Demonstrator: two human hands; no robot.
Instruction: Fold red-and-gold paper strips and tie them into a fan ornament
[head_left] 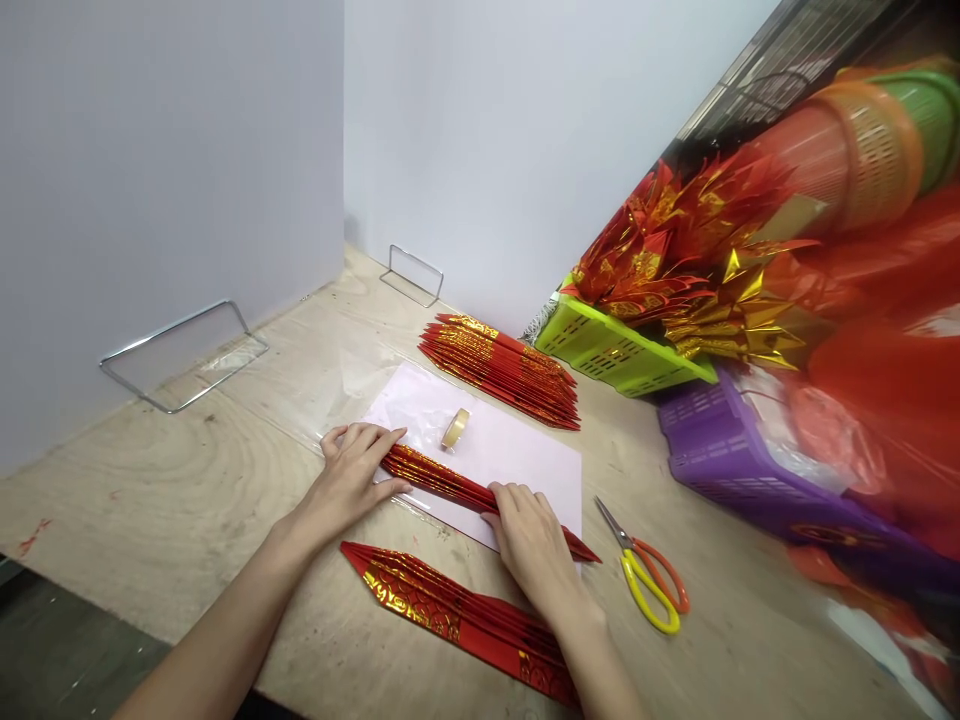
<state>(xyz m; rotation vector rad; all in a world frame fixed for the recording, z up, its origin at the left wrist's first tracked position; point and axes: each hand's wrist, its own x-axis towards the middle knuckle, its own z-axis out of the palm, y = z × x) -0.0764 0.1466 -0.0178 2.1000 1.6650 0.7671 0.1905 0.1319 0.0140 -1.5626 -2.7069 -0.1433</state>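
A narrow stack of pointed red-and-gold folded paper [442, 480] lies across a white sheet [551, 465]. My left hand [354, 475] grips its left end, thumb on the near side and fingers on the far side. Nearer its right end, my right hand [531, 545] closes over the same stack, the fingertips partly hidden. Just beyond, a small roll of clear tape [455, 428] sits on the sheet. A second folded stack [450, 610] fans out in front of me, partly under my right forearm. Behind the sheet rests a thicker stack of the same paper [499, 370].
Scissors [645, 575] with yellow and orange handles lie right of the sheet, blades slightly apart. Green [622, 350] and purple [720, 460] baskets stand along the right. Two wire stands [184, 355] [412, 275] sit by the pale wall panels. Clear plastic [315, 385] lies at the left.
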